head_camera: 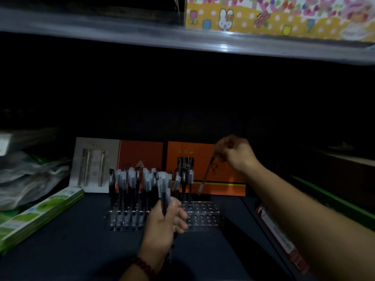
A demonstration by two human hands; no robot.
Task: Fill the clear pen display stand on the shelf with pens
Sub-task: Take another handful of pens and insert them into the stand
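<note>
The clear pen display stand sits in the middle of the dark shelf. Several black pens stand upright in its left half and back row; the holes on its right side are bare. My left hand grips a bundle of black pens just in front of the stand. My right hand is raised above the stand's right side and pinches a single pen that hangs tip down, tilted to the left.
Orange boxes and a grey pen box lean behind the stand. Green flat packs and plastic bags lie at the left. A red-labelled pack lies at the right. An upper shelf edge runs overhead.
</note>
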